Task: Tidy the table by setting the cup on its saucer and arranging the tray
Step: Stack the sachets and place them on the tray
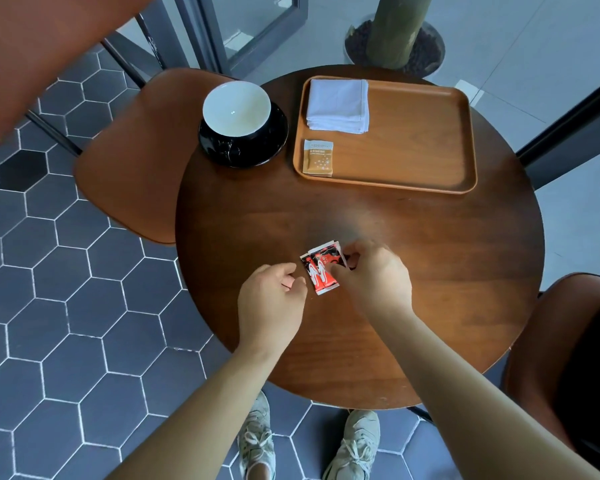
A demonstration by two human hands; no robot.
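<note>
From my feed, the right hand (374, 278) pinches two red sachets (321, 268) at their far edge, low over the near part of the round table (250, 216); the left hand (271, 303) hangs just beside them, fingers loosely curled, holding nothing; the cup (236, 109) sits on its black saucer (276, 142) at the table's far left; just right of it lies the wooden tray (416, 150), carrying a folded napkin (338, 105) and a tan sachet (318, 158) along its left side.
</note>
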